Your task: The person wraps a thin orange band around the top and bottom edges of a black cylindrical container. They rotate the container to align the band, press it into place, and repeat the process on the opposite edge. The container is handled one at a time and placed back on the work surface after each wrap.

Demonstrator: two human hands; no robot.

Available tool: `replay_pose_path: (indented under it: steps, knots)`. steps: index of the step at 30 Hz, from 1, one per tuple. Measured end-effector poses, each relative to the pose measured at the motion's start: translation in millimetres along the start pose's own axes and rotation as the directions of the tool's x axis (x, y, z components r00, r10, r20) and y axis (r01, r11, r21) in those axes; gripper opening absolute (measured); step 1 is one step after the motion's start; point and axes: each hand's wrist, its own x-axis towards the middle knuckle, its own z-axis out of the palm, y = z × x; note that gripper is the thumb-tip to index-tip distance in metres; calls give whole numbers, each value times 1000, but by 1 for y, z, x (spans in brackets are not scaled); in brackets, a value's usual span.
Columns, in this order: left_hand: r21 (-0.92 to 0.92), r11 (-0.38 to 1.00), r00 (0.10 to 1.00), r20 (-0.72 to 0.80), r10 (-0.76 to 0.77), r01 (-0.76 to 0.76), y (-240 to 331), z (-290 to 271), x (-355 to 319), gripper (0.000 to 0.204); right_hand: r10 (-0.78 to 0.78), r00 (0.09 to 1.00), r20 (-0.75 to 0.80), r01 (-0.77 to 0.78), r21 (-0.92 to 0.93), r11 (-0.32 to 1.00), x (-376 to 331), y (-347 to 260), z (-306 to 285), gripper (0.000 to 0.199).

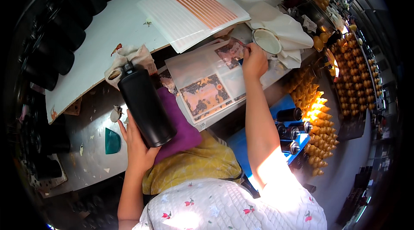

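A matte black bottle (146, 105) with a narrow capped neck lies tilted over a purple cloth (183, 137) on my lap. My left hand (140, 148) holds the bottle from its left side near the base, its fingers partly behind it. Over the table, my right hand (255, 62) is closed with its fingertips at the edge of a printed picture (230, 53) on a pale sheet; whatever it pinches is hidden. A similar picture (205, 94) with an orange-and-dark pattern lies nearer me on the same sheet. Close to my right hand stands a round bowl (267, 41) holding pale liquid.
A raised white board (112, 23) carries striped orange-and-white sheets (200, 6). Several black bottles (64, 31) line its left side. A teal scraper-like piece (112, 141) lies on the metal table (92, 161). Beyond my right arm are a blue crate (297, 152) with black bottles and stacked golden pieces (321, 139).
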Motion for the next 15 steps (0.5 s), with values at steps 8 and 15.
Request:
replay_pose_path:
  steps: [8, 15]
  knots:
    - [36, 999, 999, 15, -37, 36, -8, 2, -4, 116, 229, 973, 26, -181, 702, 688, 96, 36, -17, 10]
    - [-75, 984, 987, 19, -161, 161, -9, 11, -3, 111, 470, 856, 216, -409, 839, 359, 317, 53, 72, 16]
